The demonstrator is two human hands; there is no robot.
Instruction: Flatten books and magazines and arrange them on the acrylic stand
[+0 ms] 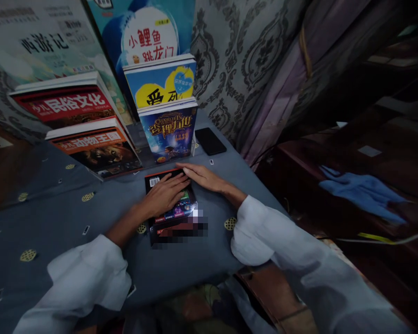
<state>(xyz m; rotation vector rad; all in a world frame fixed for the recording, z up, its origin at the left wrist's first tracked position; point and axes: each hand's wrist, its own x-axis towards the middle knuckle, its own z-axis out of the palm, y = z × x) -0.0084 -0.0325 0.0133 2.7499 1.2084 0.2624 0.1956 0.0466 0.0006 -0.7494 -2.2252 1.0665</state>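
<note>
A dark book (179,209) with a barcode and small colourful pictures lies flat on the grey-blue cloth in front of me. My left hand (165,195) rests palm down across it, fingers stretched out and covering much of the cover. At its top right corner, my right hand (206,178) lies along the edge with fingers extended, the fingertips touching the book's far side. Below the pictures a dark part with a red strip shows, partly pixelated; I cannot tell whether it is a second book. Just beyond stands a blue book (170,137) with golden lettering.
A yellow and blue book (160,88) and a tall blue book (149,28) stand behind. To the left are an orange lion book (104,148), a red book (73,104) and a large pale book (45,41). A black phone (211,141) lies near the patterned curtain (230,60).
</note>
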